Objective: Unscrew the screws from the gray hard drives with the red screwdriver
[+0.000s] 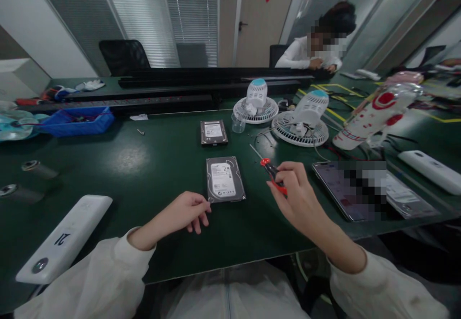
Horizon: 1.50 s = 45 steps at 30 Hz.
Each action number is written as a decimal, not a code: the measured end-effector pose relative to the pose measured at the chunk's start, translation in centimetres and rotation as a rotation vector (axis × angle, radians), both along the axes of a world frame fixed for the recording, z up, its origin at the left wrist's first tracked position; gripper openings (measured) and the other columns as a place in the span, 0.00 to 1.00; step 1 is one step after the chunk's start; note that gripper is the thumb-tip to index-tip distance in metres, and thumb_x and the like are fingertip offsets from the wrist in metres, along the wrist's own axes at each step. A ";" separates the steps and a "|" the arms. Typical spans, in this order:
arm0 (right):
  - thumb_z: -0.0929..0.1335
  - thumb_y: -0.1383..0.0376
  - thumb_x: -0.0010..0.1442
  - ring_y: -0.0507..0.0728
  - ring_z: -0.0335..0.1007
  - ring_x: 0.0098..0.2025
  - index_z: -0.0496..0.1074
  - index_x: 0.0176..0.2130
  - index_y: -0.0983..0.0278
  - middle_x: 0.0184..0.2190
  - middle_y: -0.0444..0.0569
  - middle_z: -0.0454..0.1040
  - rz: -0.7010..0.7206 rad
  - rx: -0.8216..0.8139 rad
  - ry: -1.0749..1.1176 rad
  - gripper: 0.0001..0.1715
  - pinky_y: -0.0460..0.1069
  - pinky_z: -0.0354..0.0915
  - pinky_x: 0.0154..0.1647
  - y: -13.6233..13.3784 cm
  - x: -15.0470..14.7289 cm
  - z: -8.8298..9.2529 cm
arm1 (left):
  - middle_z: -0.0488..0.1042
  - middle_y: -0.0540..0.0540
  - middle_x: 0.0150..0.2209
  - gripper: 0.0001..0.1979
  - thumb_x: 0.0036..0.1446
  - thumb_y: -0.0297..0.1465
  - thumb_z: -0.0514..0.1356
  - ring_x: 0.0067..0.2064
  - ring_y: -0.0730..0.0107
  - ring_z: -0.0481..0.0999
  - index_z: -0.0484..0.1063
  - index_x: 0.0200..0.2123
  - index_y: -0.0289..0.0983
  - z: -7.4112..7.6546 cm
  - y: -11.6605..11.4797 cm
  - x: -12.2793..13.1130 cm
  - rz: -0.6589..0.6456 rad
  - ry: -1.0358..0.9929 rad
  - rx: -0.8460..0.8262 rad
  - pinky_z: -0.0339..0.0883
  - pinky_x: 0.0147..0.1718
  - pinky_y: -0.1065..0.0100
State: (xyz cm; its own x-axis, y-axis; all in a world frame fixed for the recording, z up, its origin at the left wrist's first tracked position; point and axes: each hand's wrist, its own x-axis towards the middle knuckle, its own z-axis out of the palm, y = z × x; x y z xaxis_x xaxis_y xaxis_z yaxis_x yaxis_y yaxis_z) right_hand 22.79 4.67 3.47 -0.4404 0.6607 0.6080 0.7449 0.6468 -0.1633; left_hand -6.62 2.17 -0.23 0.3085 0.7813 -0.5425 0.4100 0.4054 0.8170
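Observation:
A hard drive [224, 180] with a white label lies flat on the green table in front of me. My left hand [192, 211] is at its lower left corner, fingers loosely bent and apart, holding nothing; I cannot tell whether the thumb touches the drive. To the right, my right hand [293, 187] grips a screwdriver [272, 171] by its red and black handle, the thin shaft pointing up and left, away from the drive. A second hard drive [213, 132] rests farther back. Beside it stands a small clear cup [238, 123], with several tiny screws scattered to the right.
Two white fan parts [257, 105] with round grilles sit at the back right. A tablet [345, 189] and a red-dotted bottle [374, 112] are to the right. On the left are a white power bank-like device [65, 240] and a blue tray [77, 122]. Another person [317, 45] sits across.

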 end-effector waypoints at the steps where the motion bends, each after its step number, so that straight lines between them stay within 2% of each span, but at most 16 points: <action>1: 0.65 0.71 0.65 0.59 0.70 0.47 0.62 0.42 0.63 0.45 0.57 0.65 -0.009 -0.025 -0.014 0.06 0.56 0.74 0.46 -0.4 0.1 -1.0 | 0.78 0.48 0.26 0.18 0.57 0.46 0.60 0.21 0.72 0.76 0.71 0.35 0.35 0.0 0.0 0.0 -0.001 0.000 0.002 0.60 0.17 0.74; 5: 0.64 0.71 0.66 0.58 0.70 0.47 0.67 0.45 0.65 0.47 0.58 0.65 -0.025 -0.088 -0.050 0.07 0.55 0.76 0.45 -1.6 0.1 -3.4 | 0.78 0.48 0.26 0.19 0.55 0.47 0.61 0.20 0.72 0.75 0.72 0.35 0.34 0.4 -0.1 0.1 0.008 0.018 -0.011 0.60 0.17 0.74; 11: 0.64 0.71 0.65 0.62 0.70 0.51 0.70 0.45 0.67 0.50 0.62 0.66 -0.039 -0.178 -0.113 0.09 0.58 0.76 0.49 -2.6 -0.6 -4.5 | 0.78 0.48 0.25 0.20 0.54 0.48 0.61 0.20 0.71 0.75 0.71 0.34 0.35 0.7 -0.1 0.4 0.006 0.043 -0.016 0.60 0.17 0.73; 15: 0.64 0.71 0.64 0.63 0.70 0.53 0.70 0.46 0.68 0.52 0.64 0.66 -0.054 -0.235 -0.152 0.10 0.59 0.74 0.52 -2.8 -0.9 -4.4 | 0.77 0.48 0.25 0.21 0.52 0.49 0.61 0.20 0.72 0.75 0.71 0.35 0.35 0.5 0.0 0.3 0.009 0.035 -0.026 0.59 0.16 0.74; 18: 0.64 0.67 0.65 0.65 0.70 0.52 0.70 0.47 0.68 0.53 0.65 0.67 -0.074 -0.266 -0.196 0.11 0.61 0.73 0.49 -3.0 -1.1 -4.1 | 0.77 0.48 0.25 0.22 0.51 0.50 0.61 0.20 0.72 0.74 0.71 0.35 0.35 0.4 -0.1 0.3 0.003 0.023 -0.015 0.59 0.16 0.74; 21: 0.64 0.65 0.66 0.68 0.69 0.51 0.72 0.46 0.67 0.53 0.64 0.69 -0.098 -0.283 -0.242 0.12 0.64 0.71 0.47 -3.4 -1.4 -3.4 | 0.77 0.49 0.24 0.22 0.52 0.50 0.61 0.20 0.72 0.74 0.71 0.34 0.35 0.5 -0.1 0.3 0.009 0.024 -0.014 0.59 0.16 0.74; 24: 0.63 0.64 0.67 0.68 0.67 0.52 0.73 0.45 0.65 0.52 0.61 0.72 -0.117 -0.297 -0.275 0.12 0.64 0.67 0.49 -3.2 -1.4 -2.2 | 0.77 0.49 0.25 0.22 0.53 0.50 0.61 0.20 0.72 0.74 0.71 0.34 0.35 0.5 -0.1 0.3 0.011 0.022 -0.022 0.59 0.16 0.74; 27: 0.63 0.62 0.68 0.65 0.67 0.51 0.74 0.43 0.64 0.47 0.56 0.76 -0.123 -0.332 -0.311 0.13 0.60 0.66 0.49 -1.8 -1.2 -0.5 | 0.77 0.48 0.25 0.21 0.53 0.49 0.61 0.20 0.72 0.75 0.71 0.35 0.35 0.4 0.0 0.3 0.009 0.013 -0.025 0.59 0.16 0.74; 30: 0.60 0.62 0.70 0.61 0.68 0.49 0.75 0.40 0.64 0.43 0.54 0.77 -0.162 -0.378 -0.361 0.16 0.54 0.66 0.49 1.3 -1.3 0.9 | 0.77 0.48 0.25 0.20 0.54 0.48 0.61 0.20 0.72 0.75 0.71 0.35 0.35 0.3 0.0 0.2 0.008 0.012 -0.021 0.60 0.17 0.74; 32: 0.59 0.65 0.69 0.61 0.69 0.51 0.75 0.44 0.67 0.46 0.56 0.76 -0.246 -0.390 -0.400 0.16 0.55 0.67 0.51 3.8 -1.4 1.5 | 0.78 0.48 0.26 0.20 0.55 0.48 0.61 0.20 0.72 0.75 0.71 0.35 0.35 0.2 0.0 0.1 0.004 0.017 -0.017 0.60 0.17 0.74; 35: 0.61 0.68 0.68 0.68 0.68 0.56 0.73 0.47 0.74 0.49 0.67 0.74 -0.384 -0.410 -0.491 0.16 0.59 0.69 0.50 7.2 -1.6 1.6 | 0.78 0.48 0.26 0.19 0.56 0.47 0.60 0.21 0.72 0.75 0.72 0.36 0.35 0.1 -0.1 -0.1 -0.003 0.023 -0.013 0.61 0.17 0.74; 36: 0.62 0.68 0.68 0.67 0.69 0.56 0.74 0.47 0.74 0.49 0.65 0.74 -0.410 -0.424 -0.526 0.15 0.59 0.69 0.51 8.0 -1.7 1.5 | 0.78 0.48 0.26 0.19 0.57 0.47 0.60 0.21 0.73 0.75 0.72 0.36 0.35 0.1 -0.1 -0.1 -0.005 0.022 -0.014 0.61 0.17 0.74; 38: 0.66 0.63 0.67 0.62 0.71 0.55 0.73 0.48 0.71 0.50 0.59 0.74 -0.436 -0.447 -0.585 0.15 0.58 0.71 0.53 8.8 -1.9 1.2 | 0.78 0.48 0.26 0.19 0.57 0.46 0.60 0.21 0.73 0.75 0.72 0.36 0.35 0.0 -0.2 -0.2 -0.007 0.020 -0.015 0.61 0.17 0.74; 40: 0.68 0.58 0.66 0.58 0.73 0.53 0.72 0.51 0.68 0.52 0.54 0.74 -0.434 -0.456 -0.627 0.19 0.58 0.72 0.54 9.0 -2.2 0.9 | 0.78 0.48 0.26 0.19 0.57 0.47 0.60 0.21 0.72 0.75 0.72 0.36 0.35 0.0 -0.2 -0.2 -0.008 0.016 -0.015 0.61 0.17 0.74; 45: 0.69 0.57 0.66 0.58 0.73 0.53 0.71 0.53 0.68 0.52 0.56 0.74 -0.394 -0.450 -0.672 0.21 0.57 0.73 0.53 8.7 -2.7 0.2 | 0.78 0.49 0.25 0.20 0.55 0.48 0.60 0.20 0.72 0.75 0.71 0.35 0.35 0.2 -0.1 0.0 -0.002 0.014 -0.025 0.60 0.16 0.74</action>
